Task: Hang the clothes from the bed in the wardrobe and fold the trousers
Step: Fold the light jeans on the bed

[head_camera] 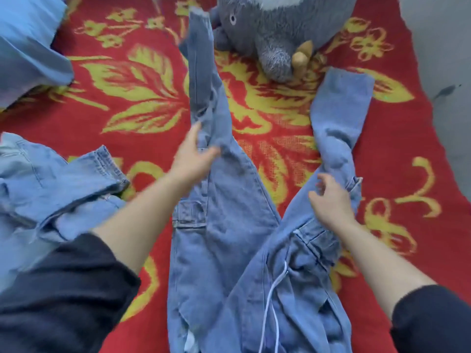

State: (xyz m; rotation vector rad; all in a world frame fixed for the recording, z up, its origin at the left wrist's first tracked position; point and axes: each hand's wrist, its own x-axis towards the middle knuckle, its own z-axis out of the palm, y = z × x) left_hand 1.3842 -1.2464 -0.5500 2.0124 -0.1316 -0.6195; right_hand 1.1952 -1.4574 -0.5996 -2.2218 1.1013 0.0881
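jeans (224, 238) cut off below, hands (193, 159) (331, 200) blurred

A loose black fabric sleeve (63, 289), bunched in soft folds, covers the left upper arm left of the blue denim trousers (224, 250). A matching black sleeve (433, 319) sits right of them. Both forearms are bare.

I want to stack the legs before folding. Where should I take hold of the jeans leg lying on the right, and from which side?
Probably pinch its cuff, coming from the outer, right-hand edge. The cuff lies flat on the blanket with that edge free, while the leg is bunched lower down near the right hand.
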